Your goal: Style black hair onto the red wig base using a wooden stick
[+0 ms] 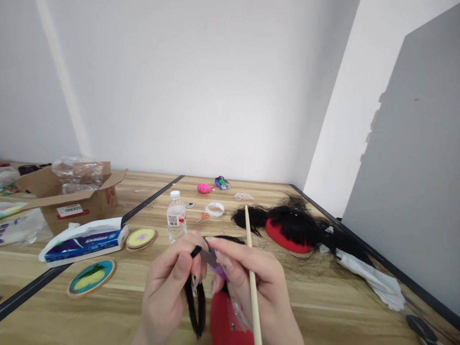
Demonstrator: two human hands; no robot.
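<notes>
Near the bottom centre, my left hand pinches a looped lock of black hair by a dark band at its top. Close beside it on the right, my right hand holds a long pale wooden stick upright. A thin piece with a purple part shows between the fingers of my right hand, its tip touching the band; I cannot make out what it is. Under both hands lies a red form, partly hidden, with a clear plastic piece on it.
Behind the hands stands a water bottle, with orange scissors and a white ring. A red form with black hair lies right. A tissue pack, embroidery hoops and a cardboard box are left.
</notes>
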